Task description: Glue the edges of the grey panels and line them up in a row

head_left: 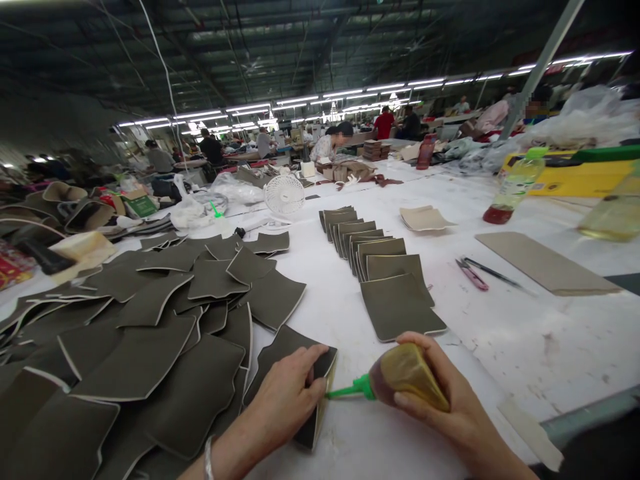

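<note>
My right hand [440, 393] is wrapped round a glue bottle [407, 377] with a green nozzle, tilted so the nozzle points left. The nozzle's tip is at the pale edge of a dark grey-green panel [280, 353]. On that panel rests my left hand [295, 387], pressing it to the table, index finger stretched out and thumb near the nozzle tip. Loose dark panels [155, 360] lie in a large heap to the left. Beyond the bottle, a row of overlapping dark panels [395, 303] runs away from me.
On the white table [480, 340] to the right are pink-handled snips [471, 275], tweezers [493, 272], a beige panel [550, 260] and a bottle with red liquid [515, 187]. A small white fan [284, 195] stands farther back. People work in the background.
</note>
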Available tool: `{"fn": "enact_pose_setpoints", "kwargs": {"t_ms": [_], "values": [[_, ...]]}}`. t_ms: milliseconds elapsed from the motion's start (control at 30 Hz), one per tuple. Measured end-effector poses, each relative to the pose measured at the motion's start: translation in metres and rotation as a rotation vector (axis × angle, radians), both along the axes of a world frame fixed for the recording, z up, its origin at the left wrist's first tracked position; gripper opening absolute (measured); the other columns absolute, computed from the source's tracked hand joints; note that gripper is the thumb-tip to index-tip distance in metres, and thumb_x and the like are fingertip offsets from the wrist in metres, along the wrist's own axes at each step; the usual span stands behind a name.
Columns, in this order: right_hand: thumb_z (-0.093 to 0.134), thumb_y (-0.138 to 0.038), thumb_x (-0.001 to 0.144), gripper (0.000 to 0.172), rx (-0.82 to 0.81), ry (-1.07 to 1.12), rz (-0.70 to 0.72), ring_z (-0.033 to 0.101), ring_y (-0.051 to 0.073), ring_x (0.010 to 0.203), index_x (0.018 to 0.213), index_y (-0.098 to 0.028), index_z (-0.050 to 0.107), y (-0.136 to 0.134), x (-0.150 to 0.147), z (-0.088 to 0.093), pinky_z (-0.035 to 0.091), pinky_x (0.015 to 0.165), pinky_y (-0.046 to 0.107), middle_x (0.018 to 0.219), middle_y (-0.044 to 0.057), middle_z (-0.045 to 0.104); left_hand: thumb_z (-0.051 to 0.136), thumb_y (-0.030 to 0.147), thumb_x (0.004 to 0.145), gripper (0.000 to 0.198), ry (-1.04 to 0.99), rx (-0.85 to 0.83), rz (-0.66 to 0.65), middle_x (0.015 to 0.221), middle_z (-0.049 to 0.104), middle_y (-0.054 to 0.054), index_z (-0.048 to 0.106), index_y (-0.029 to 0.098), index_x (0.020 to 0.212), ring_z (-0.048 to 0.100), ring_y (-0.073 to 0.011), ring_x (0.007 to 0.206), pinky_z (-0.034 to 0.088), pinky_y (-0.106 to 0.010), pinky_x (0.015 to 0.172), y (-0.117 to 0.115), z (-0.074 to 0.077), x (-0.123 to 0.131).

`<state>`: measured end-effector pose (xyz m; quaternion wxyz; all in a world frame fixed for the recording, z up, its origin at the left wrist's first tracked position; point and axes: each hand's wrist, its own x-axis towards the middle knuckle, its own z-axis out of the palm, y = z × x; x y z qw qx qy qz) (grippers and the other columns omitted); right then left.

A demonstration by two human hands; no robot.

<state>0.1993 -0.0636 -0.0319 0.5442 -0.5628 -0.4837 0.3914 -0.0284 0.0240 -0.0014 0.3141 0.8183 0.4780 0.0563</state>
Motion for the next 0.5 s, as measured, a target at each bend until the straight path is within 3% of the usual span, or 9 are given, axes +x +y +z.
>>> {"fn": "enact_pose_setpoints", "kwargs": {"t_ms": [67, 133, 200, 267, 367, 500], "values": [[0.074, -0.046, 0.075, 0.059, -0.051, 0.185, -0.002, 0.061, 0.023, 0.084, 0.123, -0.025, 0.045, -0.005, 0.002, -0.002, 0.05, 0.076, 0.032, 0.095, 0.002, 0.061, 0.047, 0.027, 0.084, 0.043, -0.035, 0.006, 0.022, 0.087, 0.062, 0.0, 0.057, 0.023, 0.126, 0.057, -0.0171, 0.08, 0.042, -0.025, 0.073, 0.001, 0.003, -0.007], [0.076, -0.044, 0.075, 0.06, -0.093, 0.411, -0.032, 0.064, 0.026, 0.092, 0.125, -0.025, 0.049, -0.01, 0.009, -0.007, 0.054, 0.079, 0.036, 0.103, 0.006, 0.066, 0.045, 0.032, 0.089, 0.039, -0.003, 0.098, 0.112, 0.098, 0.062, -0.003, 0.057, 0.021, 0.124, 0.058, -0.0185, 0.088, 0.042, -0.027, 0.079, 0.005, 0.007, -0.017], [0.075, -0.041, 0.077, 0.055, -0.116, 0.636, -0.045, 0.063, 0.032, 0.104, 0.125, -0.024, 0.055, -0.016, 0.021, -0.012, 0.055, 0.086, 0.043, 0.116, 0.01, 0.065, 0.043, 0.034, 0.091, 0.04, 0.134, 0.213, 0.24, 0.113, 0.059, -0.009, 0.055, 0.017, 0.126, 0.058, -0.0221, 0.097, 0.041, -0.031, 0.085, 0.011, 0.012, -0.028], [0.074, -0.038, 0.079, 0.045, -0.095, 0.816, -0.033, 0.062, 0.034, 0.108, 0.12, -0.023, 0.064, -0.022, 0.035, -0.015, 0.055, 0.089, 0.046, 0.122, 0.012, 0.064, 0.046, 0.031, 0.088, 0.04, 0.292, 0.224, 0.304, 0.118, 0.057, -0.013, 0.054, 0.015, 0.124, 0.058, -0.0261, 0.102, 0.041, -0.035, 0.087, 0.019, 0.014, -0.037], [0.072, -0.037, 0.082, 0.032, -0.043, 1.006, -0.051, 0.063, 0.032, 0.108, 0.112, -0.025, 0.072, -0.029, 0.052, -0.013, 0.056, 0.089, 0.042, 0.122, 0.008, 0.065, 0.054, 0.025, 0.079, 0.035, 0.351, 0.113, 0.291, 0.107, 0.063, -0.01, 0.058, 0.018, 0.113, 0.06, -0.0276, 0.1, 0.042, -0.034, 0.083, 0.033, 0.01, -0.045], [0.068, -0.047, 0.084, 0.029, 0.031, 1.118, -0.163, 0.064, 0.028, 0.107, 0.105, -0.029, 0.075, -0.036, 0.075, 0.002, 0.054, 0.091, 0.036, 0.118, 0.006, 0.066, 0.063, 0.029, 0.065, 0.013, 0.011, -0.056, 0.286, 0.072, 0.062, -0.001, 0.058, 0.018, 0.072, 0.06, -0.0221, 0.077, 0.042, -0.026, 0.068, 0.049, -0.004, -0.048]]}}
